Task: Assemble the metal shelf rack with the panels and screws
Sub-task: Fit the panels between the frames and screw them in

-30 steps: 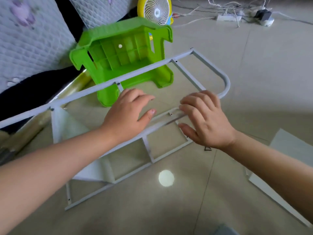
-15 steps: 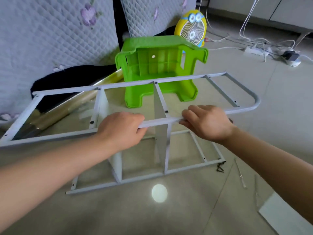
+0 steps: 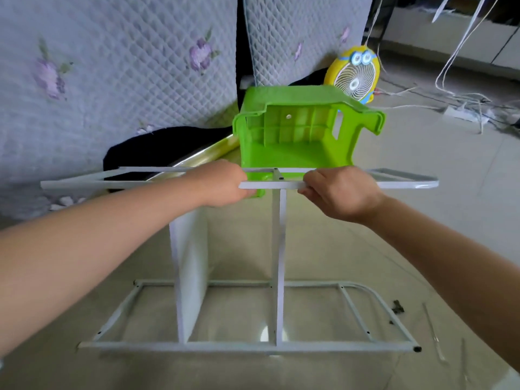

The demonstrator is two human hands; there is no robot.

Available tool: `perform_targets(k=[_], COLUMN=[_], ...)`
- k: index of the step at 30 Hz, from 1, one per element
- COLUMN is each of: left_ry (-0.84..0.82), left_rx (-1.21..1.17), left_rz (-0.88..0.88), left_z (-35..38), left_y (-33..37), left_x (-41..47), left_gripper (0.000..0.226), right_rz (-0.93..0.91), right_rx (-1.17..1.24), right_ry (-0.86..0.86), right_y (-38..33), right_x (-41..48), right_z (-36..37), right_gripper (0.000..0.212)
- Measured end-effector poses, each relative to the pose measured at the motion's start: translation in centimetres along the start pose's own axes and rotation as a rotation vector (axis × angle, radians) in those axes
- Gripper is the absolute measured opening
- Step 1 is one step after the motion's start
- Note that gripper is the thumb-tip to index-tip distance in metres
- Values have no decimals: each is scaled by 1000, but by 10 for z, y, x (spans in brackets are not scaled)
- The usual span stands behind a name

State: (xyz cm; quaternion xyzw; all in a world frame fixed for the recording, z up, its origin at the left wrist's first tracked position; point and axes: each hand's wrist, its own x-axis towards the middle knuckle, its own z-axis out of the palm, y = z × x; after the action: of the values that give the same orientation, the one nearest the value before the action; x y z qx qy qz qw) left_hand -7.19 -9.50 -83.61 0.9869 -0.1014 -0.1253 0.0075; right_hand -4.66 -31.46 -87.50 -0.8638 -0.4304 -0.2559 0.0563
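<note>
White-painted tubular metal upper frame (image 3: pixel 405 182) is being held level by its near rail: the left hand (image 3: pixel 222 184) is clenching round the rail left of the centre joint, and the right hand (image 3: pixel 340 192) is grasping it just right of that joint. The frame is resting on two upright white sheet panels (image 3: pixel 191 266), which are standing on the matching lower frame (image 3: pixel 242 346) on the floor. Alignment appears to be in progress: press evenly, seating holes over panel ends before reaching for the small dark screws (image 3: pixel 398 310) nearby.
</note>
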Motion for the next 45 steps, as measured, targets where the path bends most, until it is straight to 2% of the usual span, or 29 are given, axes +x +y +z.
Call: perform_targets(k=[3,6,9,12,16,18,20,24,26,27,28,30,31,34,37,41,43,45], left_ry=[141,290,275,231,100,30,-16,-113,-201,-221,-207,-68,30,200,390,685,767,809], left_rx=[65,154,206,186,172,184,139,-72,-74,-41,2,113,155,110,100,80,84,89], left_rz=[-30,-87,-97,-62,-64,-49,-28,15,27,37,59,152,192,243,161,14,-55,-123], left_z=[4,16,35,47,55,70,90,118,128,133,137,147,154,172,166,113,81,53], left_y=[-9,-12,-17,-27,-40,-43,-44,-42,-45,-49,-53,-61,-66,-74,-74,-79,-84,-89], left_x=[18,36,53,61,56,47,35,-1,-26,-37,-45,-56,-60,-66,-64,-51,-39,-26], left_gripper=[37,31,49,62,51,45,46,68,96,102,96,58,41,15,8,21,25,22], right_rz=[68,311,556,668,675,630,609,599,514,457,426,452,458,416,427,428,431,482], right_rx=[6,-50,-94,-89,10,81,188,479,577,571,536,429,367,271,259,208,233,266], right_ry=[-65,-280,-479,-586,-697,-822,-850,-782,-852,-906,-947,-991,-994,-962,-788,-489,-418,-421], right_y=[8,13,12,12,10,5,-2,-31,-53,-64,-73,-90,-97,-110,-105,-80,-68,-59], right_x=[17,41,60,72,68,53,35,-3,-25,-35,-43,-51,-53,-54,-43,5,33,58], right_z=[10,25,46,64,79,91,94,71,62,63,65,74,78,84,68,35,20,6], right_gripper=[40,34,32,37,47,47,44,49,58,65,70,71,64,36,31,34,31,39])
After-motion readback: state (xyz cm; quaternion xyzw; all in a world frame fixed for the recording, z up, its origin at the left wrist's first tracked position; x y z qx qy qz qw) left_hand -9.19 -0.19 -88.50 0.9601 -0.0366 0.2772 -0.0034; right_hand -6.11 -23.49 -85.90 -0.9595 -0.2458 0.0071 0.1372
